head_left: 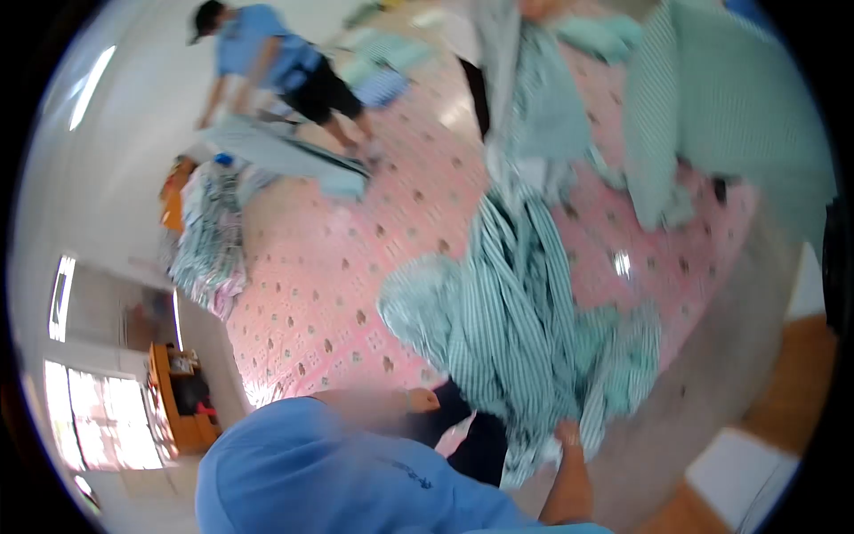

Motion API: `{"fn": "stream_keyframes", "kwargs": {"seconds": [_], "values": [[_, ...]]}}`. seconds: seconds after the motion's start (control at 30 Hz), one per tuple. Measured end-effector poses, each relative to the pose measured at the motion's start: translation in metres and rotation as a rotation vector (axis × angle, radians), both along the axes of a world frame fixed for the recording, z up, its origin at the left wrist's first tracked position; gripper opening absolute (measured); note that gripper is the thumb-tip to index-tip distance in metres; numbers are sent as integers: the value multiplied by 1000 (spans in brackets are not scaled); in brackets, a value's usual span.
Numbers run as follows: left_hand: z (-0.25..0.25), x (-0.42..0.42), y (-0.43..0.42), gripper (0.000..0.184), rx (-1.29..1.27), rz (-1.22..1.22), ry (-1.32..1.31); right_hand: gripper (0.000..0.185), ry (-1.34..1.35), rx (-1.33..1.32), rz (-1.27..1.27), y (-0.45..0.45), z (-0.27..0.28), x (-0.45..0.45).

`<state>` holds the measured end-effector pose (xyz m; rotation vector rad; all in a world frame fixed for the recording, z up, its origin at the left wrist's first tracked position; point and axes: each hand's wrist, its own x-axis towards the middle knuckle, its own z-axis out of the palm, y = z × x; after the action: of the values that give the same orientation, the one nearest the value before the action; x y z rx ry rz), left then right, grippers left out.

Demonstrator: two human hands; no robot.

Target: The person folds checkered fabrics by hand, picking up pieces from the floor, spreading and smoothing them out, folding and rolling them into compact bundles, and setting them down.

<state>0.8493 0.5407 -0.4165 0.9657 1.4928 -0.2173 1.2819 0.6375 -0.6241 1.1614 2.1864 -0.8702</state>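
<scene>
A long, crumpled green-and-white striped sheet [520,311] stretches from near my legs up to the middle of the floor covering. My right hand [567,434] is closed on its near edge, where the cloth bunches up. My left hand [423,400] is held in front of my dark trousers, left of the sheet and apart from it. Its fingers look curled in, and I see no cloth in them. At its far end the striped sheet meets grey-green cloth [543,107], which hangs beside another person, mostly cut off at the top.
A pink patterned floor covering [311,303] lies beneath. A person in a blue shirt [267,53] handles grey-green cloth [276,147] at upper left, near a folded fabric pile [209,240]. A large green cloth [738,98] spreads at upper right. White-and-wood furniture [743,476] stands at lower right.
</scene>
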Motion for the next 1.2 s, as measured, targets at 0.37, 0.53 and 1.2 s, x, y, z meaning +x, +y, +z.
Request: {"fn": "stream_keyframes", "kwargs": {"seconds": [0.37,0.53,1.2], "values": [[-61,19,-23,30,-57,-506,225,36,369,-11,-1005,73,-53,-61],[-71,17,-16,27,118,-650,283,43,168,-97,-1073,119,-73,-68],[-89,-4,4,18,379,-497,266,22,-617,-349,-443,176,-208,-96]]}}
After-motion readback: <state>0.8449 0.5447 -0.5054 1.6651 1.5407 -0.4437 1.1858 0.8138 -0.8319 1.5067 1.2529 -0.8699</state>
